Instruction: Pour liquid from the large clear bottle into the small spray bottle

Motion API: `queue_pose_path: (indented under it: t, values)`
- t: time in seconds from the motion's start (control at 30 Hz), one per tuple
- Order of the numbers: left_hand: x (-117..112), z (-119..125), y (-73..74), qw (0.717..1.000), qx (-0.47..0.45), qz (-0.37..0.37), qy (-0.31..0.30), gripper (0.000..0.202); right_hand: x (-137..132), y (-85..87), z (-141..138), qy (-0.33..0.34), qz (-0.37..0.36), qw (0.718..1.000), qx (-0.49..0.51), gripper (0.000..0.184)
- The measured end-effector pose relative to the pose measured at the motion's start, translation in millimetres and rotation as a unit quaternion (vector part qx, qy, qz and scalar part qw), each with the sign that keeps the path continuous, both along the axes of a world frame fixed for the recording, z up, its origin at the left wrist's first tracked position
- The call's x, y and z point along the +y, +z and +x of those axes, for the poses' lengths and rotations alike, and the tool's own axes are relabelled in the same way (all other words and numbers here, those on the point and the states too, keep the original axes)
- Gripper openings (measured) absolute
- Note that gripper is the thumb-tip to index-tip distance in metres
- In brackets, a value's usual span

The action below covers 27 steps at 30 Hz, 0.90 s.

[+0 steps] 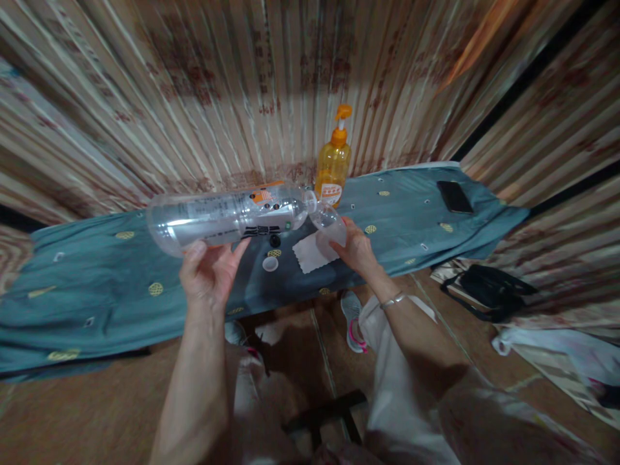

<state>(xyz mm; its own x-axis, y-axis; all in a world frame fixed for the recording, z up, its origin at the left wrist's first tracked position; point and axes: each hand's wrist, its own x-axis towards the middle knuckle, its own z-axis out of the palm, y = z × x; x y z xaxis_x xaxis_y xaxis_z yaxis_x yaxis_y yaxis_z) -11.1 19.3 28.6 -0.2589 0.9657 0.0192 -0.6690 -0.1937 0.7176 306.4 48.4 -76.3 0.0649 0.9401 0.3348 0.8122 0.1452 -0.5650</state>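
Observation:
My left hand (208, 268) grips a large clear plastic bottle (217, 219) from below. The bottle lies nearly level in the air, its mouth pointing right. My right hand (356, 245) has its fingers closed around a small clear container (329, 223), held against or right at the bottle's mouth; whether the two touch is hard to tell. Below them on the cloth are a white round cap (270, 264), a small black round piece (275, 240) and a white scallop-edged cloth or paper piece (310, 254).
An orange pump bottle (333, 165) stands behind the hands. A dark phone (454, 196) lies at the right end of the green-covered narrow table (111, 316). Pleated curtains (232, 97) hang close behind. A black bag (489, 290) rests at the right, below table height.

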Motion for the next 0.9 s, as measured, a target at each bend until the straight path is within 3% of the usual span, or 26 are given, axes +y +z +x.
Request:
queue_pose_path:
  t: [0.9]
  values:
    - [0.3,-2.9,-0.9,1.000,0.008,-0.010,-0.011,0.028,0.2,-0.3,0.8,-0.001,0.004,1.000,-0.003,0.070]
